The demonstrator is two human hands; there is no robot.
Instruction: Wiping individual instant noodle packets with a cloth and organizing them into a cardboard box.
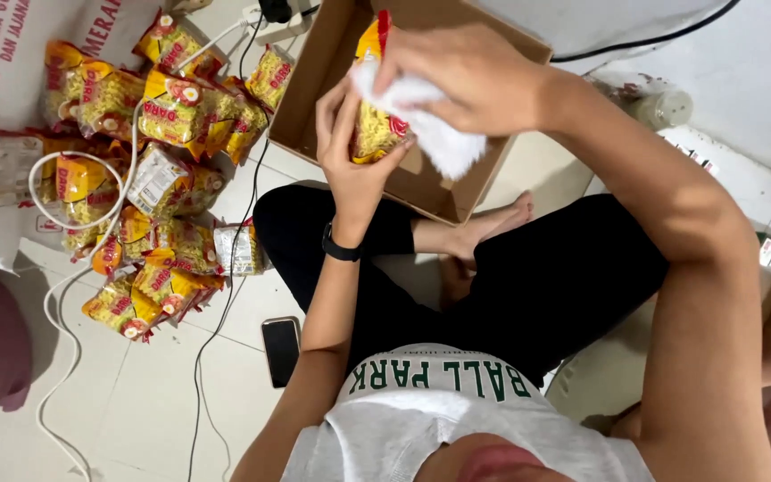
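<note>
Left hand [354, 147] grips a noodle packet [375, 134] steady over the cardboard box [314, 98] — right hand [466, 76] presses a white cloth [443, 138] against it.

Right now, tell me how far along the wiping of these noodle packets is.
Done: cannot tell; the cardboard box shows no finished packets in its visible part. In hand: the left hand holds one yellow noodle packet over the box while the right hand presses a white cloth against it. Left: a large heap of packets lies on the floor beside the box.
</note>
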